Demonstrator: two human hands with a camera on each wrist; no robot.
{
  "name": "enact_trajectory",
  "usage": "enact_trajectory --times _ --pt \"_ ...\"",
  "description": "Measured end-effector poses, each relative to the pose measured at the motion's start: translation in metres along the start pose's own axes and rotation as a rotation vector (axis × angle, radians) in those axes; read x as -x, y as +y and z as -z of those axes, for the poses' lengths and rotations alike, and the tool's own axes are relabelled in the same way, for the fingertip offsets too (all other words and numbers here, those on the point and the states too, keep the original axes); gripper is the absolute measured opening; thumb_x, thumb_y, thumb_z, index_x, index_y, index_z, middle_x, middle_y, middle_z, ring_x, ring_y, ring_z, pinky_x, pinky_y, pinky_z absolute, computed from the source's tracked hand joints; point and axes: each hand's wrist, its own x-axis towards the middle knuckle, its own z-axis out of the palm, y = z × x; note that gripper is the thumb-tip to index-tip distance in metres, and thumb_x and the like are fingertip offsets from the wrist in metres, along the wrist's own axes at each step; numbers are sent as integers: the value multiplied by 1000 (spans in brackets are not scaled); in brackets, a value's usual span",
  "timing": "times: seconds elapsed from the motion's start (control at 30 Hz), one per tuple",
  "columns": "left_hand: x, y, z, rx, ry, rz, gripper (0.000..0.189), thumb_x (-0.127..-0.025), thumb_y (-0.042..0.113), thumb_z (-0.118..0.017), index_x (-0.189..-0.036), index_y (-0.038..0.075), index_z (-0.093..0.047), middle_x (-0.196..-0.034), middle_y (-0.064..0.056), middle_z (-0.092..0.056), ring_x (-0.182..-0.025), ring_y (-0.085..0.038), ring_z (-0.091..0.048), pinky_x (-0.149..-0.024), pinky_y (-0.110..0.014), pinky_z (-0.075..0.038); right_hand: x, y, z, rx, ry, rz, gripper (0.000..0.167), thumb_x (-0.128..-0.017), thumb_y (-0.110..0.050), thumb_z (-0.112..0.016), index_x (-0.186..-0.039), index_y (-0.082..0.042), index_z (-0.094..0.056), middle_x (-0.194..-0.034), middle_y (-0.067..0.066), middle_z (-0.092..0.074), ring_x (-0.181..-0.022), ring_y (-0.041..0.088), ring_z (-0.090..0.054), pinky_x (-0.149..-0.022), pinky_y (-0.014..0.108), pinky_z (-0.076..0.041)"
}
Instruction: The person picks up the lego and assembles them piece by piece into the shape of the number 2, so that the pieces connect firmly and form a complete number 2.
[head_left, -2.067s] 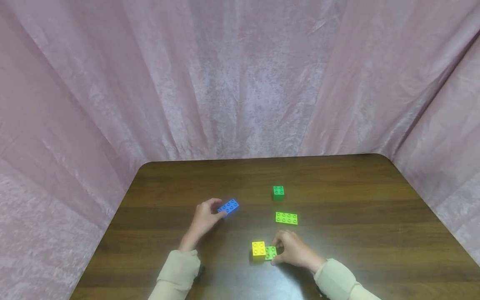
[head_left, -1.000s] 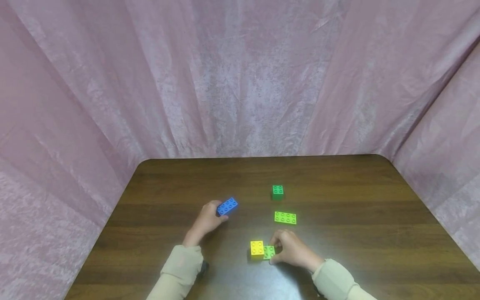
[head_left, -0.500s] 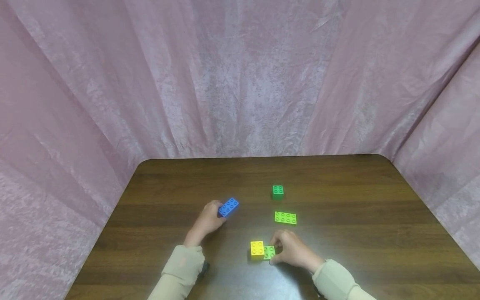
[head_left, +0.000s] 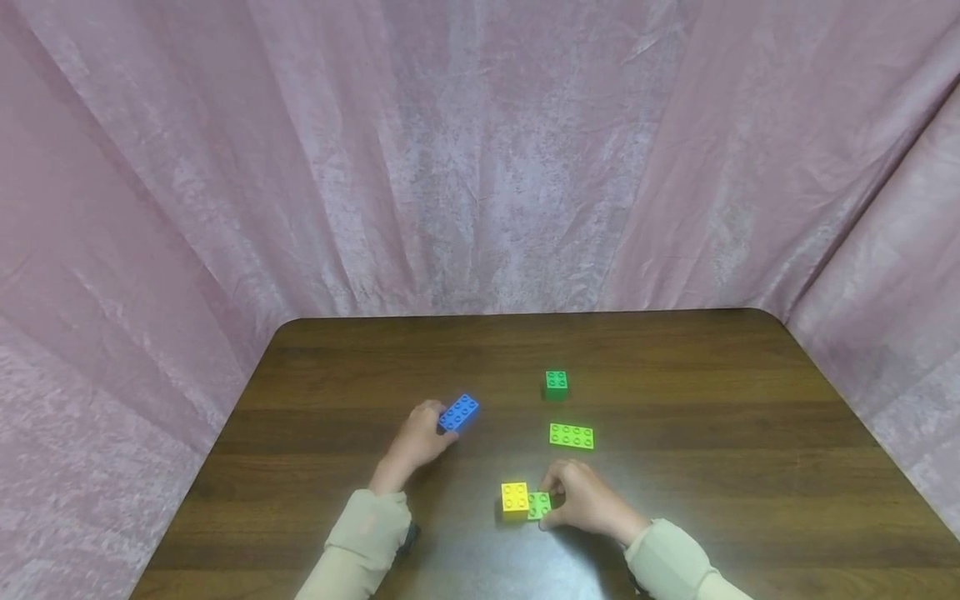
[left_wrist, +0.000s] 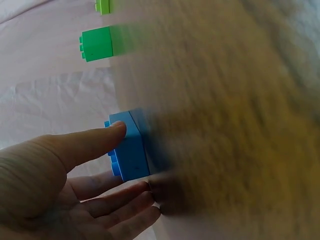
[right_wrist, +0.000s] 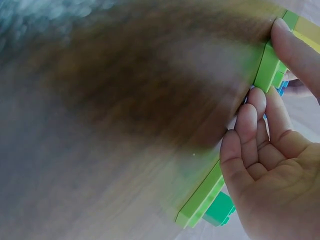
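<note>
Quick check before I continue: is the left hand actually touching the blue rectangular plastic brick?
Touching. The left wrist view shows it: the left hand has its thumb tip against the blue rectangular plastic brick, with no gap visible.

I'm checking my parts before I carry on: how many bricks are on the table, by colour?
Blue brick: 1
Yellow brick: 1
Dark green brick: 1
Light green bricks: 2, the lone light green brick and the held light green brick in the right hand
Total: 5
</note>
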Motion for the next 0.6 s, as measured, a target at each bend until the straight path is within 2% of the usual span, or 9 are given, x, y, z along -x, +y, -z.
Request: enact_trajectory --times 0.33,0.6 --pt "0 2 0 18 33 -19 43 -84 6 -72 -120 -12 -59 -117 -27 -63 -109 -38 -62 -97 -50 -53 -1 2 -1 -8 -10 11 37 -59 -12 -88 -86 -3 -66 -88 6 -67 -82 18 -61 -72 34 -57" --pt "-2 8 2 76 59 -12 42 -84 5 -70 -121 -11 -59 -119 -29 -65 -110 -39 -63 -97 -50 -53 -1 1 0 -1 -10 5 38 -58 -12 -89 -87 -4 -66 -88 7 -67 -81 18 -61 -73 36 -58"
